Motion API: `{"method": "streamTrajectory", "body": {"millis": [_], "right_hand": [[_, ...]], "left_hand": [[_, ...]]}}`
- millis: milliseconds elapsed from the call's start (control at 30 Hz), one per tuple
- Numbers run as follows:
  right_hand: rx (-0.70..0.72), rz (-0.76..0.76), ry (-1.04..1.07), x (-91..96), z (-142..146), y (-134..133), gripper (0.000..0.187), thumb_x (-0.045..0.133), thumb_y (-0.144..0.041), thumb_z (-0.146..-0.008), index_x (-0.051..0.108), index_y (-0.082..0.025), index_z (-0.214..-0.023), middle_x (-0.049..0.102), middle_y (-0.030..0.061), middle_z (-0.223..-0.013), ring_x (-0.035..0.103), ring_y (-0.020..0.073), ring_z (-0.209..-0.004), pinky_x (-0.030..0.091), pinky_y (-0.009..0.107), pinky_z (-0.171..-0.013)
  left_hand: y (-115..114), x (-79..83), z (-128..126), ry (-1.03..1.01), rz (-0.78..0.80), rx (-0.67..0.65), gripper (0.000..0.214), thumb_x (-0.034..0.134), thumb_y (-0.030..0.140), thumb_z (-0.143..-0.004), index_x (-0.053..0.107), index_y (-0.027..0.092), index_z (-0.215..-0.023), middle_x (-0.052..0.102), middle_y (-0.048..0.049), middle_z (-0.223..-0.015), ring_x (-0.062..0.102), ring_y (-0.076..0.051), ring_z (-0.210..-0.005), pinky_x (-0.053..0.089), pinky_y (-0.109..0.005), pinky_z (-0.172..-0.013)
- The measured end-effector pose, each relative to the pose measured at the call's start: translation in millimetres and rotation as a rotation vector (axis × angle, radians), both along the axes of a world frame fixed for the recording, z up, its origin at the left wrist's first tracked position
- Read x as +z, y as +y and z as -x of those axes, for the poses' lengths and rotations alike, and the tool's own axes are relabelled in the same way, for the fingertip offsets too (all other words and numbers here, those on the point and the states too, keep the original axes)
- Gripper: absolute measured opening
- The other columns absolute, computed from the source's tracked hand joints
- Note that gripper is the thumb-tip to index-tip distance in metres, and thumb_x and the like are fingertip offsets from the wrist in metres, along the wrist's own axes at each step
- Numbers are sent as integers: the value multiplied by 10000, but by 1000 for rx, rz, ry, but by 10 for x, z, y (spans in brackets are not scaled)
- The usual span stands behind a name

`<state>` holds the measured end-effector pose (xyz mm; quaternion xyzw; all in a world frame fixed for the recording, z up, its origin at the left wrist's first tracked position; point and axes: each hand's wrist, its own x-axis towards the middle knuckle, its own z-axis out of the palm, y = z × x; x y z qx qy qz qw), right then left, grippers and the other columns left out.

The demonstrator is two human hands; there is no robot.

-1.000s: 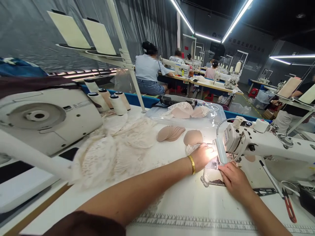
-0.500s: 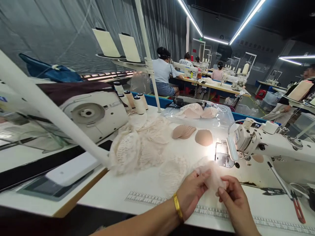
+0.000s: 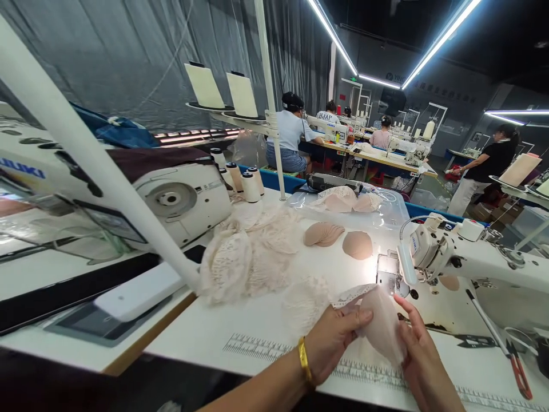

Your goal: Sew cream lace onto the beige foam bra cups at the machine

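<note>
A pale pink bra cup with a scalloped lace edge is held up in front of the sewing machine. My left hand, a gold bracelet at its wrist, pinches the cup's left side, thumb on top. At the opposite edge, my right hand grips the fabric with its thumb against the cup, and its index finger points up toward the needle plate. Beyond the hands lie a fanned stack of beige cup pads and a single beige pad. Cream lace pieces are heaped to the left.
A printed ruler strip runs along the table's front. Thread snips and a red-handled tool lie at right. Thread cones and a stand pole rise behind the lace. Several people work farther back.
The cup has been turned and opened out, so its smooth face and lace edge show. My right index finger has straightened. The view has shifted slightly left, and a standing person shows more fully at right.
</note>
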<state>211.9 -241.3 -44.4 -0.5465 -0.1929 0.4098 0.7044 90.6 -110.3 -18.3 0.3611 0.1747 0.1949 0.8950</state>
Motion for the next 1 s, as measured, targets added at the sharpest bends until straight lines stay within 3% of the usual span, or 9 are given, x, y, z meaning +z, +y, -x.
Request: {"method": "streamTrajectory", "body": {"millis": [67,200,400,633,833,1000], "right_hand": [[-52,-27,-22,-44,15,11,860,856,-585,-722,482,-327,-1453,747,36,-908,693,250,-795,549,393,-761],[-125,-54,-38,-107,12,53,887,888,-528,-706,477,-296,-1456,744,36,-895,690,251,-801,565,400,-760],[-160,-62,8,-150,21,89,910,913,-529,-660,511,-285,-1439,751,62,-994,701,267,-874,576,415,-791],[-138,-73,63,-117,0,99,847,905,-510,-686,541,-282,-1416,756,74,-1038,706,277,-908,580,422,-802],[-139,-84,67,-124,-10,88,830,907,-484,-693,540,-284,-1410,756,77,-1075,712,276,-912,591,406,-783],[-125,-80,81,-151,-47,84,858,921,-479,-672,535,-275,-1411,762,82,-1061,719,283,-909,595,410,-777]], "left_hand": [[-1,-20,-62,18,37,112,497,955,373,-620,784,157,-1033,772,-115,-1086,702,-290,-1056,540,-362,-934],[-10,-66,-174,75,144,271,467,969,373,-588,778,134,-941,779,-120,-1019,715,-295,-1012,568,-362,-862],[-18,-38,-193,88,177,285,447,978,355,-568,762,116,-877,778,-124,-945,722,-286,-953,576,-360,-845],[-27,1,-216,110,200,253,378,949,349,-559,763,103,-777,776,-123,-858,722,-264,-827,554,-293,-680],[-77,1,-236,2,97,223,422,924,375,-651,781,125,-959,778,-132,-1016,714,-286,-966,564,-335,-807],[-98,3,-262,-12,61,214,427,923,378,-649,782,132,-970,776,-126,-1010,705,-298,-996,561,-345,-815]]}}
